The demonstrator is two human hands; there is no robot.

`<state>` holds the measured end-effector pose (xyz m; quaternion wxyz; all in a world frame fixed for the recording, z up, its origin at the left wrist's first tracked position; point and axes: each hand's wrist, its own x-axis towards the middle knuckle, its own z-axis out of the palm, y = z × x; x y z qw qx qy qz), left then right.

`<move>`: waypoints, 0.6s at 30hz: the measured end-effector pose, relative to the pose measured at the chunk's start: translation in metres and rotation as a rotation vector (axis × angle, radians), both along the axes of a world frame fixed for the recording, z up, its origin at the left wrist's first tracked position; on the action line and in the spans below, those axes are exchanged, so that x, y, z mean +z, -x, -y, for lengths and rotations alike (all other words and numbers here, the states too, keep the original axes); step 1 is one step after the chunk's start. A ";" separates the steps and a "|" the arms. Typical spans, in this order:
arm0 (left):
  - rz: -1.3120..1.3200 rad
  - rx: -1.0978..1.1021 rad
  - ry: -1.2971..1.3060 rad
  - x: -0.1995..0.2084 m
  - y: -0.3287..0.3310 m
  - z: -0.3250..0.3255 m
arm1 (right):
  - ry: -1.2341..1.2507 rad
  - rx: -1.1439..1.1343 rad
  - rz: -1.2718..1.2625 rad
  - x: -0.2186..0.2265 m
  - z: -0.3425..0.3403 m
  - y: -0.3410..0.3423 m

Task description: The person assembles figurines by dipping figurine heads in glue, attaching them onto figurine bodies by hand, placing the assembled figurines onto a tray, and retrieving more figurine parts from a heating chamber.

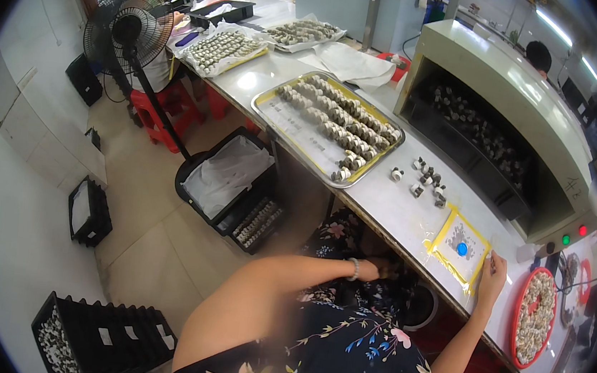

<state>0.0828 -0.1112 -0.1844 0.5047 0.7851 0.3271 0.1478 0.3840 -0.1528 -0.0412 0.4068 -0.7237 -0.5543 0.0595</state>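
My left hand [379,268], with a bracelet at the wrist, is low by my lap, below the table's front edge. Its fingers fade into shadow and dark cloth, so any hold is hidden. On the table my right hand [493,275] rests with curled fingers at the right edge of a yellow-taped sheet [448,255]. What those fingers hold, if anything, cannot be made out. A round blue piece [461,250] sits on the sheet. Just beyond lie several loose small black-and-white parts [427,176].
A metal tray [276,123] carries rows of similar parts. A beige machine [511,70] with a dark opening stands behind. At right is a red basket [521,355] of small pale parts. Black crates [111,341] and a standing fan [155,97] are on the left.
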 end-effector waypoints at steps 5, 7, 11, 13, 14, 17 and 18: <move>-0.449 -0.090 -0.080 0.056 0.038 0.018 | -0.005 -0.018 0.056 -0.008 0.006 -0.009; -0.203 -0.249 -0.096 0.089 0.042 0.028 | 0.011 -0.034 0.017 -0.005 0.001 -0.003; 0.369 -0.519 0.201 0.212 0.036 0.037 | 0.009 -0.052 0.063 -0.002 -0.004 0.001; 0.679 -0.572 0.226 0.255 0.035 0.035 | -0.111 -0.021 0.187 -0.013 -0.006 -0.011; 0.779 -0.620 0.387 0.279 0.038 0.032 | -0.090 -0.055 0.187 -0.019 -0.001 -0.018; 1.363 -0.241 0.414 0.299 0.022 0.079 | -0.084 -0.058 0.182 -0.020 -0.010 -0.021; 1.372 -0.264 0.456 0.297 0.033 0.086 | -0.049 -0.056 0.156 -0.013 -0.011 -0.014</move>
